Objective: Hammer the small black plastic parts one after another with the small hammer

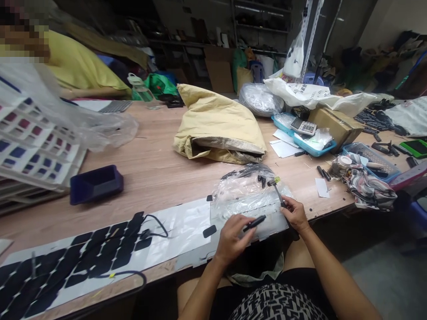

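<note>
Pinched between the thumb and fingers of my left hand (233, 238) is a small black cylindrical piece (255, 223), held just above the table's front edge. My right hand (296, 214) is wrapped around the handle of a small hammer (279, 195), whose yellowish head points up and away. Under the hammer lies a clear plastic bag (233, 189) with dark thin items inside; a couple of small black pieces (262, 181) sit on it. A white sheet (187, 222) stretches left from there, and a rounded black tab (209, 231) lies at its right end.
Black pieces with cables (110, 244) cover the sheet's left part. A navy tray (96, 184) and a white crate (36, 146) stand left. A yellow sack (220, 124) lies mid-table; blue trays (313, 144) and a cardboard box (336, 124) are right. Another person (83, 66) sits at far left.
</note>
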Demonstrator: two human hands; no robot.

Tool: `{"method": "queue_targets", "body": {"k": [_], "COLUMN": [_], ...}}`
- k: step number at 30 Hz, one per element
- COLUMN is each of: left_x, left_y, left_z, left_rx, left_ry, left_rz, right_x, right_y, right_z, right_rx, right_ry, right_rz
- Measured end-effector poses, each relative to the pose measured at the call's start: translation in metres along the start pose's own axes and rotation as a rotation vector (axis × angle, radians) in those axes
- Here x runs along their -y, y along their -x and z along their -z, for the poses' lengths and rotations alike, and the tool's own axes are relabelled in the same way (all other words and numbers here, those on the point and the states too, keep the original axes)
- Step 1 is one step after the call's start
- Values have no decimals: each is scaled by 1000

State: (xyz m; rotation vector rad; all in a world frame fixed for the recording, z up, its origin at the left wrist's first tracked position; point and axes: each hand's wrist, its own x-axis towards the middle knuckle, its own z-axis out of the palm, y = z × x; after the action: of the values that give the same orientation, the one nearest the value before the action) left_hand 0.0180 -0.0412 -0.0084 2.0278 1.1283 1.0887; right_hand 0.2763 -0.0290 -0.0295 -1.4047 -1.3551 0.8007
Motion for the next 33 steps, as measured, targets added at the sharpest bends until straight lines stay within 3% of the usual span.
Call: {"method": "queue_targets", "body": {"k": [4, 8, 12, 14, 16, 20, 23, 26, 28, 31, 33], "left_x": [-13, 7, 33, 34, 24, -18, -35, -23, -7, 13, 19], "left_y": [56, 98, 113, 111, 103, 65, 11, -55, -96, -140, -154], "left_z": [-19, -50, -67, -66, -59, -40, -32, -37, -47, -67, -77], "left_rx": [223, 376, 542, 630, 693, 697, 503, 145, 8, -42, -36], "left_ry": [-15, -97, -244, -282, -235, 86, 283, 200, -16, -228, -273], "left_rz": [-12, 235, 594, 629, 574, 435, 395, 432, 492, 576, 615], "right_x": [-2, -4, -3, -2, -1, -1, -2, -2, -3, -4, -5], "right_y": [0, 1, 2, 2, 2, 2, 2, 2, 2, 2, 2], "right_z": [-1, -1, -1, -1, -1, -2, -3, -4, -4, -4, -4], "right_rx": [11, 13, 22, 21, 16, 1, -22, -22, -19, -23, -31], "right_ry": [2, 21, 26, 24, 13, -30, -40, -33, -32, -38, -38], "right_rz": [4, 6, 18, 18, 7, -18, -20, -20, -17, -14, -7]}}
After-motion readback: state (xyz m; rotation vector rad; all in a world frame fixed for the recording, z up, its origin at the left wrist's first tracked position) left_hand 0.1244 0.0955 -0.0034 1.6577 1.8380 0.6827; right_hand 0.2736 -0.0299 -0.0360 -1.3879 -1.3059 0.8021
